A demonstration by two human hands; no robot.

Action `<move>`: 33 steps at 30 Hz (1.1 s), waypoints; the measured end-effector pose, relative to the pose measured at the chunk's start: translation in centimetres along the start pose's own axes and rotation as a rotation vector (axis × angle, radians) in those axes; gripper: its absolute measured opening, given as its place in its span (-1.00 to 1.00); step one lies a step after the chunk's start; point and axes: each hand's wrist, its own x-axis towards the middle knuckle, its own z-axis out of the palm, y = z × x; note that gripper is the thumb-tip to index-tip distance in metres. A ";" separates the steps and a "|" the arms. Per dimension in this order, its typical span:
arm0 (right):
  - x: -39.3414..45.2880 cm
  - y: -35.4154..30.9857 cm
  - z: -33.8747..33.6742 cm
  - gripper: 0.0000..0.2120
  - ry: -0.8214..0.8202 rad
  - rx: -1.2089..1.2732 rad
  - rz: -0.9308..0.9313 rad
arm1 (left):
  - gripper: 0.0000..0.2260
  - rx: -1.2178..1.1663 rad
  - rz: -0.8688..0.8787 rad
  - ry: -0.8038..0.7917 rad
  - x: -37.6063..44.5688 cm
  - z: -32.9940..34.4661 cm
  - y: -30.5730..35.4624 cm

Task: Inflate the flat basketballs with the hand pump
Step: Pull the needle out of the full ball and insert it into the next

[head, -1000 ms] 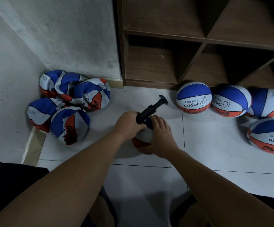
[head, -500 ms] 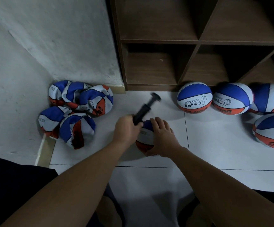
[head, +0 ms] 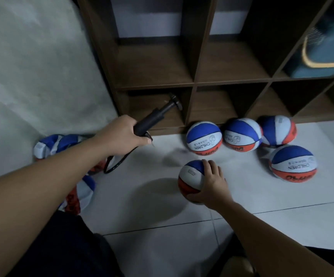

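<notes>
**Pump lifted clear, ball held on the floor**

At centre left of the frame the left hand (head: 125, 134) has its fingers curled tight round the barrel of the black hand pump (head: 154, 117), which tilts up toward the upper right with its T-handle (head: 175, 101) in front of the lowest shelf opening. A thin black hose (head: 118, 163) loops down from the pump's lower end, just below the hand.

Just right of centre, the right hand (head: 212, 185) holds a round blue, white and orange basketball (head: 191, 179) on the white tiled floor (head: 162, 246), fingers spread over its right side and thumb beneath. Pump and ball are apart.

Four inflated basketballs (head: 204, 137) lie at the foot of the brown wooden shelf unit (head: 194, 82), at centre right. Crumpled flat basketballs (head: 48, 145) lie at the left, partly hidden behind the left forearm.
</notes>
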 end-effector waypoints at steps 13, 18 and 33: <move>3.3 12.9 -4.8 0.15 0.136 -0.394 0.269 | -0.72 0.056 0.234 -0.103 4.9 6.9 7.0; 4.2 15.8 -3.5 0.15 0.111 -0.326 0.290 | -0.64 0.108 0.205 -0.087 5.1 5.9 5.6; 5.1 14.1 -7.0 -0.12 0.218 -0.099 0.319 | -0.63 0.154 0.058 -0.115 4.7 -1.5 0.1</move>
